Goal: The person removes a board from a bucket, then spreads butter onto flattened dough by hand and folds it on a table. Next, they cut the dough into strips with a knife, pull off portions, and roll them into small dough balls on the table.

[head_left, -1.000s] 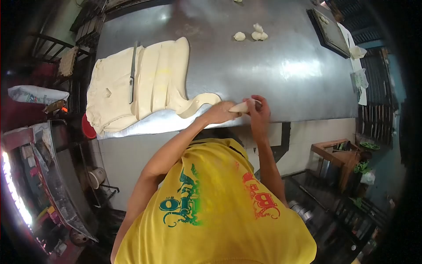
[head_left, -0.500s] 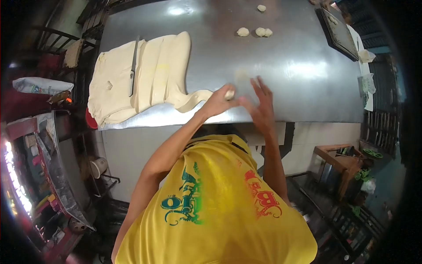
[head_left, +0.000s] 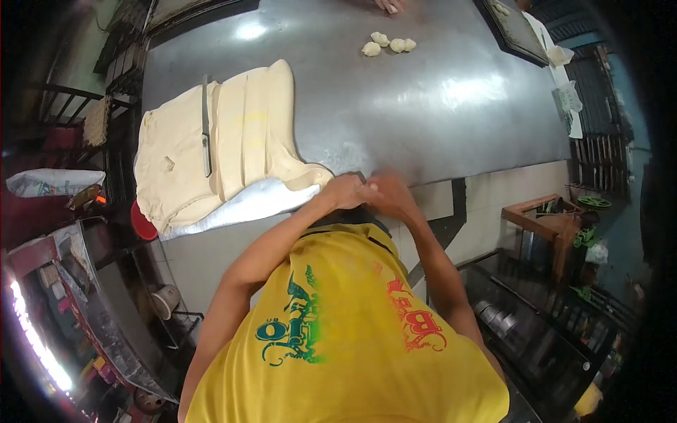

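A large slab of pale dough (head_left: 176, 141) lies on the left of the metal table (head_left: 395, 120), scored into long strips. A knife (head_left: 206, 127) rests on top of it. From the slab's near right corner a tail of dough (head_left: 310, 174) runs into my left hand (head_left: 344, 192), which is closed around its end. My right hand (head_left: 389, 194), slightly blurred, meets the left at the table's near edge, fingers closed on the bit of dough where the hands join. That bit is mostly hidden by the fingers.
Several small dough balls (head_left: 398, 45) sit toward the far side, near another person's hand (head_left: 390, 5). A dark tray (head_left: 513, 32) holding dough pieces stands at the far right. A red container (head_left: 144, 221) shows below the slab's left corner.
My right hand has come from open above the table to my left hand, and both moved nearer my body. A thrown dough piece has joined the far group; another person's hand has appeared there.
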Motion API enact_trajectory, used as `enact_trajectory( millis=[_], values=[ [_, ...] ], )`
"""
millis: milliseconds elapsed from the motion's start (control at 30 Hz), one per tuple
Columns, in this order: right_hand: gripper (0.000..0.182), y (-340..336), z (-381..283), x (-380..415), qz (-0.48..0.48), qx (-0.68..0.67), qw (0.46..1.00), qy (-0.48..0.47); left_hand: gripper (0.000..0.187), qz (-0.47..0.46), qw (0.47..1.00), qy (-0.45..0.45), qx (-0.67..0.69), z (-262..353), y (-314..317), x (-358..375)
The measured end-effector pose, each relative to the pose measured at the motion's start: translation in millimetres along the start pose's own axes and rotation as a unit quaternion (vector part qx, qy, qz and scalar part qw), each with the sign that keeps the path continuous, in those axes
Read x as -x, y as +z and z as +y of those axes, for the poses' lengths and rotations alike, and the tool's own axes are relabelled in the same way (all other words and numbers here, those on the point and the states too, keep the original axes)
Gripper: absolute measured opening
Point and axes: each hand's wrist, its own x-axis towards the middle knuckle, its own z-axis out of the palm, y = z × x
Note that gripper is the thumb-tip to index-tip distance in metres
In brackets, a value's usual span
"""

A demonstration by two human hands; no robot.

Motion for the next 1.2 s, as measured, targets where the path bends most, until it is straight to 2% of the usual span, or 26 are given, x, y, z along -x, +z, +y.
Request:
enact_trajectory(
  millis=[33,67,133,167,200,267,300,333,367,433,467,500,567,600,700,733,767,833,900,967,1000,1033,1100,1133,1167,1200],
  values=[
    [0.037,-4,-1,18,-0.098,-0.169,0.980,0.022,0.029,0.021,1.000,-0.010,-0.014,-37,32,-9],
    [0.037,-10,-7,28,-0.193,-0.332,0.922,0.044,0.029,0.027,0.998,-0.027,0.049,-40,32,-9],
    [0.037,-35,-44,27,0.025,-0.195,0.980,0.000,0.031,0.032,0.968,-0.060,0.243,-12,-6,-5],
    [0.039,-42,-53,29,0.133,-0.123,0.983,-0.022,0.034,0.026,0.923,-0.078,0.375,17,-33,3],
    [0.046,-47,-37,11,0.342,0.125,0.918,-0.156,0.046,0.072,0.952,-0.128,0.270,34,-43,0],
    [0.048,-21,4,-8,0.245,0.017,0.955,-0.166,0.053,0.186,0.953,0.020,0.240,44,-34,1],
    [0.049,-15,15,-15,0.194,-0.036,0.965,-0.171,0.052,0.181,0.958,0.044,0.217,44,-31,1],
    [0.041,-8,11,-8,0.126,-0.112,0.980,-0.107,0.050,0.177,0.962,0.068,0.195,45,-29,2],
    [0.036,-10,17,-8,0.159,-0.227,0.958,-0.072,0.049,0.173,0.965,0.092,0.173,46,-26,3],
    [0.027,-19,30,-19,0.215,-0.441,0.871,0.001,0.048,0.070,0.996,0.007,0.052,37,-41,4],
    [0.020,-25,21,-26,0.275,-0.497,0.823,-0.005,0.047,0.058,0.981,-0.142,0.117,59,-57,4],
    [0.020,-21,21,-34,0.274,-0.356,0.893,-0.031,0.046,0.061,0.986,-0.144,0.065,64,-52,3],
    [0.022,-12,18,-44,0.259,-0.054,0.961,-0.082,0.043,0.060,0.987,-0.143,-0.041,76,-40,0],
    [0.029,-18,21,-49,0.137,0.079,0.987,-0.028,0.038,0.035,0.988,-0.146,-0.043,79,-37,-3],
    [0.034,-38,6,-40,-0.061,0.187,0.981,0.001,0.044,0.048,0.994,-0.103,0.010,48,-20,-6],
    [0.032,-44,11,-33,-0.192,-0.012,0.980,-0.052,0.047,0.022,0.991,-0.129,0.032,15,-10,-17],
    [0.031,-49,22,-14,-0.315,-0.212,0.920,-0.098,0.049,-0.007,0.986,-0.158,0.057,-29,6,-30],
    [0.030,-56,9,-1,-0.282,-0.324,0.894,-0.129,0.056,-0.023,0.914,-0.323,0.244,-13,-19,-24],
    [0.030,-69,-37,7,0.019,-0.145,0.984,-0.099,0.054,0.067,0.952,-0.176,0.242,1,-37,-11],
    [0.032,-33,3,-22,0.249,0.044,0.955,-0.151,0.066,0.128,0.966,-0.048,0.219,11,-36,0],
    [0.034,-22,13,-40,0.361,0.141,0.904,-0.180,0.080,0.164,0.966,0.022,0.201,16,-47,-1],
    [0.035,-12,3,-38,0.288,0.035,0.943,-0.163,0.090,0.094,0.974,0.017,0.206,32,-60,12],
    [0.038,10,-19,-18,0.125,-0.174,0.970,-0.114,0.074,0.100,0.961,0.095,0.241,23,-52,23],
    [0.031,12,-9,-25,0.109,-0.353,0.927,-0.062,0.064,0.069,0.984,0.043,0.158,15,-55,26],
    [0.026,13,-8,-37,0.176,-0.361,0.914,-0.054,0.056,0.041,0.997,-0.006,0.069,12,-72,25],
    [0.021,19,-8,-46,0.241,-0.370,0.896,-0.043,0.044,0.013,0.994,-0.057,0.093,15,-81,25]
  ],
)
